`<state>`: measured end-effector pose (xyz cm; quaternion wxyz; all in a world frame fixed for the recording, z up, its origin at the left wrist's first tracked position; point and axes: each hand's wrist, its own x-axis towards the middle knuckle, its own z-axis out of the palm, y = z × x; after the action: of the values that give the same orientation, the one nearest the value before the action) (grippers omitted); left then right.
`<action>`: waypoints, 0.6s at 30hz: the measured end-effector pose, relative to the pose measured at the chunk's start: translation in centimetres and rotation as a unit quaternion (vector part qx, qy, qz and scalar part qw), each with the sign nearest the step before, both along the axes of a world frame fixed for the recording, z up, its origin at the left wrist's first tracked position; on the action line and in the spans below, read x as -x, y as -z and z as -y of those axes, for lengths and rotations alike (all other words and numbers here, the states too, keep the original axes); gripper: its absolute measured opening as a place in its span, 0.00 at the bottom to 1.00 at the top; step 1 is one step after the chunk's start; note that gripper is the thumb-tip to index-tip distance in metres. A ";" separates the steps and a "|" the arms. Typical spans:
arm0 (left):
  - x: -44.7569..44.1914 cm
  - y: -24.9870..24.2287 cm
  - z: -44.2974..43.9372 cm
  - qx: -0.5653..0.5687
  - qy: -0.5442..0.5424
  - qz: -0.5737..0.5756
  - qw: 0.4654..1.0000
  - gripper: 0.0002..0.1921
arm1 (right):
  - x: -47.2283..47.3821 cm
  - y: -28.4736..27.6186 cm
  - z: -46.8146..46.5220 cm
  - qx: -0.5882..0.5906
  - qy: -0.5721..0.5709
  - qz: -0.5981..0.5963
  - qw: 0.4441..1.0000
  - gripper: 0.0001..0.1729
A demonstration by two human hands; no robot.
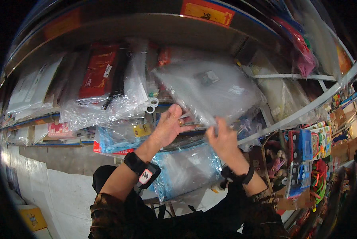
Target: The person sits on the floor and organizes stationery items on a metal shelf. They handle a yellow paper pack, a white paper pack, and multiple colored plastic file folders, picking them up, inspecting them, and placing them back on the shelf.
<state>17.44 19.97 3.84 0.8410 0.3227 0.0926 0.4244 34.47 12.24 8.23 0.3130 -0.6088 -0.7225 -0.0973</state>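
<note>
A clear plastic-wrapped pack (220,86) of what look like transparent sleeves lies slanted on the shelf in front of me, its near corner jutting past the shelf edge. The fingers of my right hand (224,140) are at that near corner; motion blur hides whether they grip it. My left hand (169,127) is just left of the pack, palm turned inward and fingers apart, with nothing in it. Below and between my wrists is a clear bag with blue edges (190,171).
Left on the shelf are a red packaged item (97,71), clear bags with white rings (152,105), and pale packs (35,86). A white metal bar (301,110) slants across the right side, near hanging toy packs (299,161). A yellow box (32,217) stands on the floor.
</note>
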 end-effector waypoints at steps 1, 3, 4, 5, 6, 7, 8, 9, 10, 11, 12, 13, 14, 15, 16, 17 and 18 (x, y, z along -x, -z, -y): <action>0.0 -0.3 0.0 0.028 -0.012 -0.030 0.999 0.28 | 0.3 1.2 1.2 -0.067 -0.030 0.030 0.997 0.20; -0.3 -0.3 0.1 0.067 -0.030 -0.059 0.996 0.25 | 0.7 3.1 3.4 -0.047 -0.077 0.039 0.995 0.22; -0.8 -0.1 0.3 0.083 -0.066 -0.087 0.991 0.25 | 0.6 3.6 4.2 -0.065 -0.108 0.021 0.992 0.23; -1.2 0.2 0.6 0.091 -0.089 -0.103 0.986 0.23 | 0.0 4.0 4.8 -0.003 -0.142 0.051 0.989 0.24; -1.2 0.5 0.7 0.109 -0.083 -0.122 0.983 0.22 | -0.9 4.2 5.4 0.039 -0.183 0.063 0.980 0.24; -1.2 0.9 0.8 0.129 -0.077 -0.139 0.979 0.22 | -1.9 4.4 5.9 0.109 -0.215 0.097 0.966 0.25; -1.2 1.3 1.0 0.126 -0.068 -0.116 0.983 0.21 | -3.7 4.5 6.0 0.089 -0.180 0.047 0.978 0.27; -1.2 1.6 1.2 0.135 -0.062 -0.105 0.983 0.21 | -5.6 4.8 5.7 -0.005 -0.089 -0.019 0.996 0.28; -1.2 1.9 1.4 0.154 -0.056 -0.100 0.981 0.21 | -7.7 5.3 5.3 -0.051 0.024 -0.067 0.996 0.30; -1.0 2.1 1.5 0.142 -0.048 -0.087 0.985 0.21 | -10.0 5.8 4.9 -0.079 0.105 -0.150 0.980 0.30; -0.8 2.3 1.7 0.140 -0.041 -0.080 0.986 0.21 | -12.4 6.4 4.6 -0.097 0.191 -0.227 0.950 0.31; -0.5 2.4 1.9 0.140 -0.032 -0.071 0.987 0.21 | -14.6 7.2 4.8 -0.050 0.194 -0.410 0.890 0.32; -0.4 2.6 1.9 0.159 -0.024 -0.091 0.983 0.22 | -16.5 8.0 5.1 -0.002 0.190 -0.577 0.794 0.33; -0.2 2.8 2.1 0.144 -0.005 -0.087 0.986 0.22 | -18.2 8.8 5.5 0.044 0.176 -0.731 0.658 0.35; 0.1 3.3 2.4 0.139 0.011 -0.094 0.986 0.22 | -19.9 9.4 5.8 0.038 0.145 -0.764 0.627 0.36; 0.6 3.9 2.8 0.126 0.031 -0.084 0.988 0.23 | -21.3 9.9 6.1 0.033 0.112 -0.807 0.580 0.38; 0.9 4.7 3.1 0.129 0.051 -0.096 0.986 0.24 | -22.1 10.5 6.5 0.011 0.133 -0.839 0.527 0.37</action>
<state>16.54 16.91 -0.90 0.8833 0.2550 0.2101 0.3325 56.55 5.73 -2.28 0.7520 -0.5017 -0.0385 0.4259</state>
